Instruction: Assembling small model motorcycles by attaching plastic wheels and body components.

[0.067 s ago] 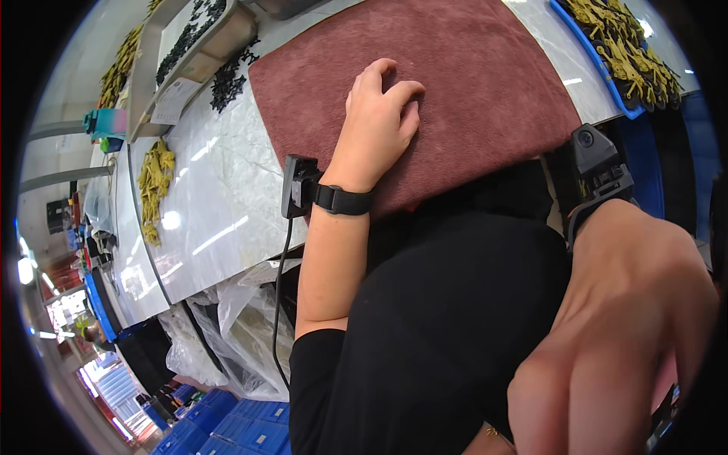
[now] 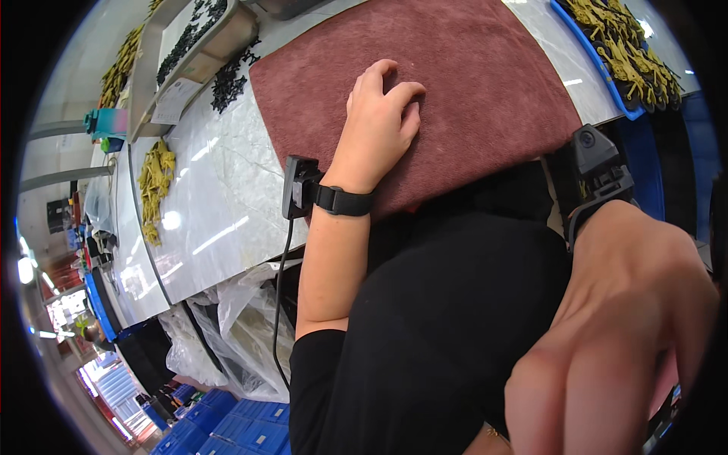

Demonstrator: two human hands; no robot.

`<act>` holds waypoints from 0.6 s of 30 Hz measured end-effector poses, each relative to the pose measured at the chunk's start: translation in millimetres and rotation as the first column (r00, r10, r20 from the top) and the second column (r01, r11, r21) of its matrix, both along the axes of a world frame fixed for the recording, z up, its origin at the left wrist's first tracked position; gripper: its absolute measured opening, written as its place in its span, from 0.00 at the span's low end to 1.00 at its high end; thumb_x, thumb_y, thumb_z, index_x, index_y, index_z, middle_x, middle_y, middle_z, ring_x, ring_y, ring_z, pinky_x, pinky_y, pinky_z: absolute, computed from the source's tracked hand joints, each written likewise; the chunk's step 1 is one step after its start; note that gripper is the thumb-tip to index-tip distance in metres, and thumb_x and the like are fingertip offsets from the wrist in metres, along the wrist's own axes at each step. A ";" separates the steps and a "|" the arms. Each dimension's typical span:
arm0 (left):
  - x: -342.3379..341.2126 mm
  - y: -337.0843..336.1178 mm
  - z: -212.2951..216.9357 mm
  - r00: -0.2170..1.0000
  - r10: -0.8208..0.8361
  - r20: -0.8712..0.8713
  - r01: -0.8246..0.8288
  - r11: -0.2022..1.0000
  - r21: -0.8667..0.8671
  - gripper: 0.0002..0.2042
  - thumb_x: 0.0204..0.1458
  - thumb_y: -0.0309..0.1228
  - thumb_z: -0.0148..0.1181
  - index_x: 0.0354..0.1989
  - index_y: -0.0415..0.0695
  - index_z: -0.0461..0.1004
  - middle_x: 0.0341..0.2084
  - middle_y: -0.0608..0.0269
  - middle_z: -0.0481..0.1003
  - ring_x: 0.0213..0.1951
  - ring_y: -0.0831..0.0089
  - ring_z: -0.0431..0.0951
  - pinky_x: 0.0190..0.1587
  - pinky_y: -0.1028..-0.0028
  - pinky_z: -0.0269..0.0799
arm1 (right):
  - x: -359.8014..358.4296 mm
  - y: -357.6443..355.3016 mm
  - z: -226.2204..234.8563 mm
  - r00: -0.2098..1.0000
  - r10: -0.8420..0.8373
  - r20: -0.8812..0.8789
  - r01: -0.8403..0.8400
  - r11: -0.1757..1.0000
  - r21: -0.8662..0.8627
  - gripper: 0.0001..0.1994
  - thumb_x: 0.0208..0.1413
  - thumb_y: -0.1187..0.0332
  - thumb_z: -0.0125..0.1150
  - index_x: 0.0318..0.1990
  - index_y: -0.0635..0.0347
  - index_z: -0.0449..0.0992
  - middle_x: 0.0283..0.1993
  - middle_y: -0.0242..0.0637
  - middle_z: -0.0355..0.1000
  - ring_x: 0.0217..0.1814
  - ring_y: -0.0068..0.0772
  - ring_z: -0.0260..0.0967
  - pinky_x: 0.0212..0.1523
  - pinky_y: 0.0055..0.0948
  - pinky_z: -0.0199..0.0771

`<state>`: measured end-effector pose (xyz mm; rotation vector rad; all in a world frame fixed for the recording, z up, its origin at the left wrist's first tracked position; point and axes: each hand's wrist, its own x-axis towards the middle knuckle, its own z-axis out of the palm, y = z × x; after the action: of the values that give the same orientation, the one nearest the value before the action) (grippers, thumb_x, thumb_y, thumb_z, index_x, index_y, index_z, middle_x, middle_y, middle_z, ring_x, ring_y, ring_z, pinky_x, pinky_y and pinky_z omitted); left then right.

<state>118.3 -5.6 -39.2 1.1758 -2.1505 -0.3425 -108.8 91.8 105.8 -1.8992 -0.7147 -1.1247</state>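
Observation:
My left hand (image 2: 379,121) rests palm down on a dark red cloth (image 2: 470,68) spread over the white worktop (image 2: 205,212), fingers loosely curled, holding nothing. A black wrist strap with a small black device (image 2: 303,189) and a trailing cable sits on that wrist. My right hand (image 2: 622,334) is raised very close to the camera at the lower right, blurred, fingers spread downward with nothing visible in them. A black device (image 2: 595,171) is strapped to its wrist.
A blue tray (image 2: 622,53) of yellow plastic parts lies at the upper right. Black parts (image 2: 227,83) and more yellow parts (image 2: 155,182) lie on the worktop to the left. Clear plastic bags (image 2: 235,341) and blue crates (image 2: 227,428) sit below the table edge.

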 end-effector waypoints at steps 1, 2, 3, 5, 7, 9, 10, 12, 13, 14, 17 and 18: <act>-0.1 0.2 -0.4 1.000 -0.001 0.002 0.001 1.000 -0.003 0.11 0.49 0.23 0.61 0.41 0.44 0.78 0.53 0.49 0.66 0.55 0.52 0.68 0.59 0.62 0.65 | 0.7 -1.8 0.3 1.000 0.004 -0.001 -0.004 1.000 -0.003 0.13 0.63 0.63 0.48 0.49 0.60 0.71 0.47 0.40 0.69 0.45 0.36 0.66 0.40 0.29 0.68; -0.5 1.0 0.4 1.000 -0.004 0.002 0.004 1.000 0.004 0.11 0.49 0.23 0.61 0.41 0.44 0.78 0.53 0.49 0.66 0.55 0.52 0.68 0.59 0.62 0.65 | 0.9 -2.9 1.6 1.000 0.005 -0.004 -0.005 1.000 -0.002 0.13 0.63 0.62 0.48 0.49 0.60 0.71 0.48 0.40 0.69 0.45 0.36 0.66 0.40 0.29 0.68; -0.4 0.9 1.7 1.000 0.002 0.004 -0.002 1.000 0.005 0.11 0.49 0.23 0.61 0.41 0.44 0.78 0.53 0.49 0.66 0.55 0.52 0.68 0.59 0.62 0.65 | 1.0 -4.4 1.5 1.000 0.012 -0.004 -0.012 1.000 0.001 0.13 0.63 0.62 0.48 0.49 0.60 0.71 0.48 0.40 0.69 0.45 0.36 0.66 0.40 0.29 0.68; 1.7 2.7 1.9 1.000 0.022 0.016 -0.022 1.000 0.004 0.11 0.49 0.24 0.61 0.42 0.44 0.78 0.53 0.49 0.66 0.55 0.53 0.68 0.58 0.62 0.65 | 1.4 -4.6 1.2 1.000 0.015 -0.001 -0.015 1.000 0.003 0.13 0.63 0.62 0.48 0.49 0.60 0.71 0.48 0.40 0.69 0.45 0.36 0.66 0.40 0.29 0.68; 4.4 3.8 -1.4 1.000 0.026 0.001 -0.026 1.000 0.013 0.10 0.49 0.25 0.61 0.41 0.44 0.78 0.53 0.48 0.67 0.55 0.52 0.68 0.58 0.60 0.65 | 2.2 -6.7 -1.4 1.000 0.029 0.001 -0.029 1.000 0.004 0.13 0.64 0.62 0.48 0.49 0.60 0.71 0.48 0.40 0.69 0.45 0.36 0.66 0.40 0.29 0.68; -2.3 -0.5 -3.5 1.000 -0.003 -0.024 0.003 1.000 -0.016 0.09 0.48 0.26 0.61 0.40 0.45 0.79 0.52 0.46 0.67 0.55 0.51 0.68 0.57 0.58 0.65 | -2.8 -3.0 -0.7 1.000 0.007 -0.016 -0.007 1.000 -0.002 0.14 0.64 0.62 0.48 0.49 0.60 0.71 0.48 0.40 0.70 0.46 0.35 0.66 0.40 0.29 0.67; -5.7 -2.2 -4.3 0.999 -0.006 -0.033 0.005 1.000 -0.021 0.09 0.48 0.26 0.61 0.40 0.45 0.79 0.52 0.46 0.67 0.55 0.51 0.68 0.57 0.58 0.65 | -4.6 -0.7 0.2 1.000 -0.006 -0.023 0.005 1.000 -0.005 0.14 0.64 0.62 0.48 0.49 0.60 0.71 0.48 0.39 0.70 0.46 0.35 0.66 0.40 0.29 0.67; -4.9 0.4 -2.7 1.000 -0.007 -0.006 0.006 1.000 -0.014 0.11 0.49 0.24 0.61 0.42 0.44 0.78 0.53 0.49 0.67 0.56 0.52 0.68 0.59 0.62 0.65 | -5.2 0.9 2.5 1.000 -0.012 -0.017 0.012 1.000 -0.011 0.14 0.64 0.62 0.48 0.49 0.60 0.71 0.48 0.39 0.70 0.46 0.35 0.66 0.40 0.29 0.67; -3.4 -1.0 -0.8 1.000 -0.006 -0.003 0.006 1.000 -0.013 0.11 0.49 0.24 0.61 0.42 0.44 0.78 0.53 0.49 0.67 0.56 0.52 0.68 0.59 0.62 0.65 | -5.3 -0.8 2.5 1.000 -0.013 -0.015 0.012 1.000 -0.017 0.14 0.64 0.61 0.48 0.49 0.60 0.71 0.48 0.39 0.70 0.46 0.35 0.66 0.40 0.29 0.67; 1.5 -1.6 0.2 1.000 0.010 0.007 -0.010 1.000 -0.017 0.11 0.49 0.24 0.61 0.42 0.44 0.78 0.53 0.49 0.67 0.56 0.52 0.68 0.59 0.62 0.65 | -2.7 -6.0 2.8 1.000 -0.001 -0.015 0.001 1.000 -0.011 0.14 0.64 0.61 0.48 0.49 0.60 0.71 0.48 0.39 0.70 0.46 0.35 0.66 0.40 0.29 0.67; 6.2 0.2 -2.1 1.000 0.022 0.010 -0.022 1.000 -0.022 0.11 0.49 0.24 0.61 0.42 0.44 0.78 0.52 0.48 0.67 0.55 0.51 0.68 0.59 0.62 0.65 | 1.3 -10.5 3.9 1.000 0.012 -0.020 -0.012 1.000 -0.007 0.14 0.64 0.61 0.48 0.49 0.60 0.71 0.48 0.39 0.70 0.46 0.35 0.66 0.40 0.29 0.67; 3.7 -1.8 -0.9 1.000 0.003 0.001 -0.003 0.999 -0.033 0.11 0.48 0.24 0.61 0.41 0.44 0.78 0.52 0.48 0.67 0.55 0.51 0.68 0.58 0.62 0.65 | -0.1 -9.5 8.4 1.000 0.003 -0.029 -0.003 1.000 -0.016 0.14 0.64 0.61 0.48 0.49 0.60 0.71 0.48 0.39 0.70 0.46 0.35 0.66 0.40 0.29 0.67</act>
<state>122.0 -7.4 -40.1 1.1607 -2.1469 -0.3039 -108.9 82.3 114.1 -1.9238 -0.7127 -1.0902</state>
